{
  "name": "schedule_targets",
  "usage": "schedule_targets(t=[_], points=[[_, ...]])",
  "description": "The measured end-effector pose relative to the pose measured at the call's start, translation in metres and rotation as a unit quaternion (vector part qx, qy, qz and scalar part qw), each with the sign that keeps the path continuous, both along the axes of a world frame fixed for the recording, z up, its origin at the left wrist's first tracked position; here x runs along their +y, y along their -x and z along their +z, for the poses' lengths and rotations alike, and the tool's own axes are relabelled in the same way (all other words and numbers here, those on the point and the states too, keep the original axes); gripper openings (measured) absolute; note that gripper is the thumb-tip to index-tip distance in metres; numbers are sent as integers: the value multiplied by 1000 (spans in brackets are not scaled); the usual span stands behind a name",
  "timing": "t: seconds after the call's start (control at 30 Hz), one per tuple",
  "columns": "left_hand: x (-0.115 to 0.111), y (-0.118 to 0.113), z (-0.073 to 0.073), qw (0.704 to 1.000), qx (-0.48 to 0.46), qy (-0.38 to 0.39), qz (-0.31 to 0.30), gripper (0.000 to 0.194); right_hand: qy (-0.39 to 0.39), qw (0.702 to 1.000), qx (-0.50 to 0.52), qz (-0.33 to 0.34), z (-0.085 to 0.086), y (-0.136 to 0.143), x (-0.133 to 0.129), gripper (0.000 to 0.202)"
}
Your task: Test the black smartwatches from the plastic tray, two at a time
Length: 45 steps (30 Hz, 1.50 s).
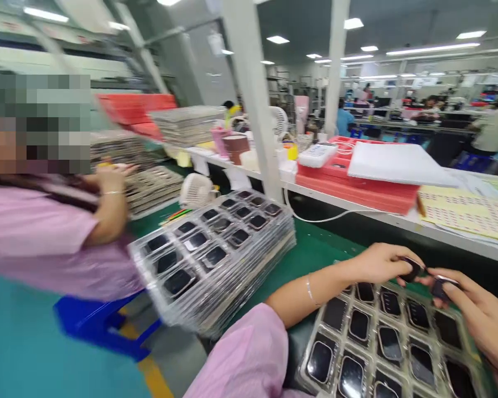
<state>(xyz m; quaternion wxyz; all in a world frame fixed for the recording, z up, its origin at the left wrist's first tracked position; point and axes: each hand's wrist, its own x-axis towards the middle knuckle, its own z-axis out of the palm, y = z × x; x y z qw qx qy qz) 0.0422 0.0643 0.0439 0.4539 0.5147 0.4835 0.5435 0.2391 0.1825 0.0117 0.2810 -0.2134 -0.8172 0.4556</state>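
Observation:
My left hand [384,261] pinches a small dark smartwatch part [410,270] between thumb and fingers. In my right hand [479,309] is a second dark smartwatch part [443,287], gripped between the thumb and fingers. The two pieces are close together; whether they touch or are joined by something thin, I cannot tell. Both hands hover over the far right end of a clear plastic tray [342,326]. Its pockets hold rows of black-faced, rounded rectangular smartwatch cases [390,342] with pale metal rims.
Left of my arm stands a tall stack of clear trays [253,271] filled with similar watch pieces. A co-worker in a pink sleeve [37,221] sits farther left, near a blue stool [95,320]. The shelf ahead bears red foam trays [357,188], white sheets [398,163] and a cable [323,220].

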Motion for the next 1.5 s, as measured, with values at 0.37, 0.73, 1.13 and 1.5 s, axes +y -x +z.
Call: schedule_targets(t=[0.37, 0.73, 1.13, 1.5], points=[[7, 11, -1, 997, 53, -25, 54, 44, 74, 991, 79, 76, 16, 13, -5, 58], [7, 5, -3, 996, 67, -10, 64, 40, 90, 988, 72, 103, 20, 12, -8, 49], [5, 2, 0, 998, 22, 0, 66, 32, 111, 987, 57, 101, 21, 10, -9, 40], [6, 3, -3, 998, 21, -15, 61, 32, 85, 990, 54, 101, 22, 10, -9, 42]])
